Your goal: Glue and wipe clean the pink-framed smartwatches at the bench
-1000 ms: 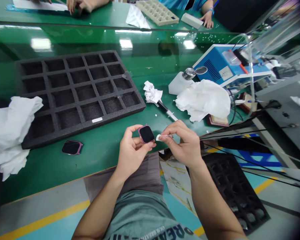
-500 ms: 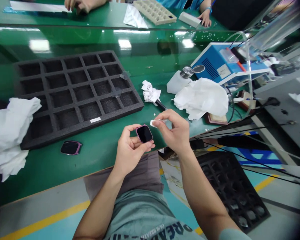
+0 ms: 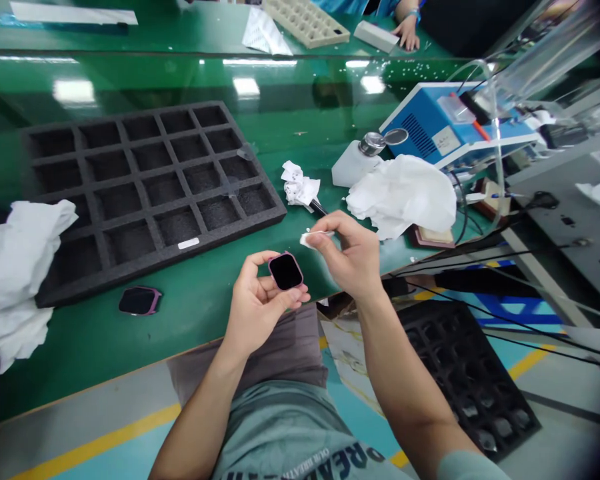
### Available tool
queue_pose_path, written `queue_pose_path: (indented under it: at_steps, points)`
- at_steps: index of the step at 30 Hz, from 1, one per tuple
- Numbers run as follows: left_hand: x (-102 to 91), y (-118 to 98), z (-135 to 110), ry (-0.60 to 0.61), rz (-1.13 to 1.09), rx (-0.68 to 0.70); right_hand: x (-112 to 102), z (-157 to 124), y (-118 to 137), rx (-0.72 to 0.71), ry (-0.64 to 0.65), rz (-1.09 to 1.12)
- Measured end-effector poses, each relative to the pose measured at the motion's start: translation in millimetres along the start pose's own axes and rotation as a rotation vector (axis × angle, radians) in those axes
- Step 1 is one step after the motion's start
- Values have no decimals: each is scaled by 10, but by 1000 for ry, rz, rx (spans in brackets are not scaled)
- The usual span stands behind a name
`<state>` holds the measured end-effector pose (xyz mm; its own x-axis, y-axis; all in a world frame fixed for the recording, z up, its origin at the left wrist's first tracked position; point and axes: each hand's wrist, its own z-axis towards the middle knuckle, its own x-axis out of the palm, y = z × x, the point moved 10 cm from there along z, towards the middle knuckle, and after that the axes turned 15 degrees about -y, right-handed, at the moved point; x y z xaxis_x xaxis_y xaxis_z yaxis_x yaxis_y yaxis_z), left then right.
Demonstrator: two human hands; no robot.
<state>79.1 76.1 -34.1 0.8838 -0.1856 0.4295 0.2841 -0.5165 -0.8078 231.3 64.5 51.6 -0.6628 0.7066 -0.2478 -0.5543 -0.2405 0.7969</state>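
My left hand (image 3: 260,300) grips a smartwatch case (image 3: 286,271) by its edges, its dark screen facing up and its frame pinkish purple. To the right of it, my right hand (image 3: 347,257) pinches a small piece of white cloth (image 3: 311,237), held apart from the watch. A second purple-framed watch case (image 3: 140,301) lies on the green table to the left. Just beyond my right hand is a crumpled white tissue (image 3: 300,185) against a black-handled tool (image 3: 319,208), whose far end is hidden.
A black foam tray (image 3: 180,248) with square pockets fills the table's left half. White cloths (image 3: 17,260) overlap its left side. At right are a white dispenser bottle (image 3: 353,163), a white cloth (image 3: 405,197) and a blue machine (image 3: 425,127). Another person's hand (image 3: 407,32) rests across the table.
My right hand with the white cloth has shifted slightly up. The watch in my left hand has tilted a little. Another person's hand at the upper left has gone out of view.
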Motion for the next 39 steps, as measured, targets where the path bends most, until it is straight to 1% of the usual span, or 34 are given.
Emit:
queue_pose_path:
  at_steps: [2, 3, 5, 6, 9, 11, 12, 14, 15, 17, 19, 21, 23, 24, 25, 26, 28, 29, 31, 33, 35, 39]
  points:
    - [0, 1, 12, 4, -27, -8, -71, -138, -10, 57, 1, 55]
    - [-2, 4, 18, 7, -31, -10, -62, -214, 4, 76, 25, 90]
    - [-5, 12, 23, 21, -25, -13, 24, -311, 38, 100, 73, 151]
    - [4, 23, 19, 42, -14, -20, 85, -311, 44, 102, 82, 160]
    - [47, 54, -14, 131, 6, -60, 278, -137, 10, 59, 88, 93]
    - [42, 39, -20, 144, -17, -76, 329, 14, -43, 52, 82, 51]
    - [32, 21, -17, 136, -36, -77, 300, 66, -70, 67, 60, 44]
    - [15, -11, -5, 114, -68, -79, 153, 84, -99, 121, -11, 54]
    - [13, -17, 0, 106, -74, -83, 67, 47, -88, 145, -38, 64]
    - [4, -12, 13, 85, -74, -91, -49, -83, -6, 160, -42, 102]
    - [-3, 4, 20, 74, -59, -93, -52, -206, 117, 127, 6, 141]
    - [2, 20, 15, 85, -32, -85, 26, -244, 182, 76, 37, 142]
    - [26, 32, -3, 120, 9, -75, 107, -172, 104, 70, 6, 100]
    - [29, 34, -9, 126, 27, -70, 136, -114, 11, 109, -22, 94]
    - [23, 31, -10, 121, 38, -66, 153, -59, -114, 191, -51, 132]
    - [9, 21, -6, 104, 39, -60, 168, -21, -249, 309, -75, 227]
    - [-28, -19, 14, 52, 12, -40, 208, -13, -447, 557, -88, 504]
    - [-37, -42, 24, 34, -6, -27, 227, -30, -486, 659, -75, 644]
    - [-32, -79, 36, 25, -41, -7, 236, -66, -470, 776, -24, 827]
    - [-32, -102, 46, 21, -78, 7, 211, -88, -423, 805, 20, 876]
    - [-48, -110, 49, 16, -106, 13, 197, -96, -393, 794, 42, 861]
    - [-72, -98, 25, 33, -135, 9, 210, -130, -401, 775, 14, 790]
